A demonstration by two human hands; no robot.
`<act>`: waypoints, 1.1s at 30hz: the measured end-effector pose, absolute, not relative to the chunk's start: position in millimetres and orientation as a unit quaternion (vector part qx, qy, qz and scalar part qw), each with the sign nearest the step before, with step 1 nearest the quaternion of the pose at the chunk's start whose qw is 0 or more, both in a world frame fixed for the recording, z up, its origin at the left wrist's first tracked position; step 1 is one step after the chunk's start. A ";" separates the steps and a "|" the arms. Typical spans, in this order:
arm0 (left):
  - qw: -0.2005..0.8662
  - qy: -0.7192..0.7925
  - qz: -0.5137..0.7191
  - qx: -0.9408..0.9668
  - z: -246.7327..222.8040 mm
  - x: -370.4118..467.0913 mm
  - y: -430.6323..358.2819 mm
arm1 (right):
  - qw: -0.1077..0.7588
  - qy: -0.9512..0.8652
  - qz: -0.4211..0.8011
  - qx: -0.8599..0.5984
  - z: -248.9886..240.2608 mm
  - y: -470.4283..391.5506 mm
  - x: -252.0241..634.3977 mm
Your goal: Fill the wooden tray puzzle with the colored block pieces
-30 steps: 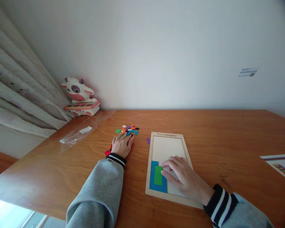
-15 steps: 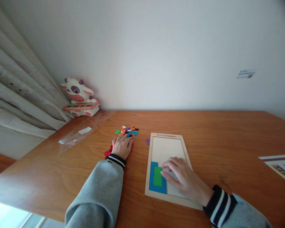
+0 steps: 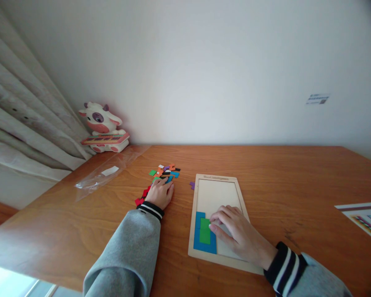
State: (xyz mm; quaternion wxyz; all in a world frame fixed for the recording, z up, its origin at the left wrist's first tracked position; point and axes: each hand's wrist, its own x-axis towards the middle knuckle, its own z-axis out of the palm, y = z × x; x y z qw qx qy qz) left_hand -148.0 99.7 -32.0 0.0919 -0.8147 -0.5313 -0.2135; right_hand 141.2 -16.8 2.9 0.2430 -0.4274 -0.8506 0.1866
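Observation:
My left hand (image 3: pixel 160 194) rests palm down at the near side of a loose pile of coloured puzzle pieces (image 3: pixel 166 169), fingers stretched over them. By its fingertips is a blue piece (image 3: pixel 169 179); red pieces (image 3: pixel 139 201) lie to its left, partly hidden by the hand. My right hand (image 3: pixel 235 231) is over the wooden puzzle board (image 3: pixel 215 194), thumb and fingers apart and slightly bent. Beside its fingertips, a green rectangular piece (image 3: pixel 205 232) and blue pieces (image 3: pixel 199 243) around it fill the board's near left corner. The right hand covers part of the board's right side.
A purple piece (image 3: pixel 192 185) lies at the board's left edge. Further left are a clear plastic bag (image 3: pixel 95 181) and a toy cow with a keyboard (image 3: pixel 103 128). A printed sheet (image 3: pixel 366 218) lies at the right of the wooden table (image 3: pixel 281 173).
My left hand has drawn back slightly toward me, and more of the blue and green pieces shows beyond its fingers. My right hand stays over the board.

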 end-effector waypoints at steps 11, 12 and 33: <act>0.041 -0.566 -0.243 -0.787 -23.9 -150.2 100.4 | 0.246 -0.837 0.223 -0.434 3.1 -16.2 141.1; 0.029 -0.576 -0.249 -0.778 -22.2 -150.0 100.2 | 0.250 -0.833 0.231 -0.436 3.5 -16.3 141.1; 0.033 -0.473 -0.361 -0.803 -10.8 -129.4 89.7 | 0.383 -0.758 0.219 -0.481 -13.9 26.1 153.3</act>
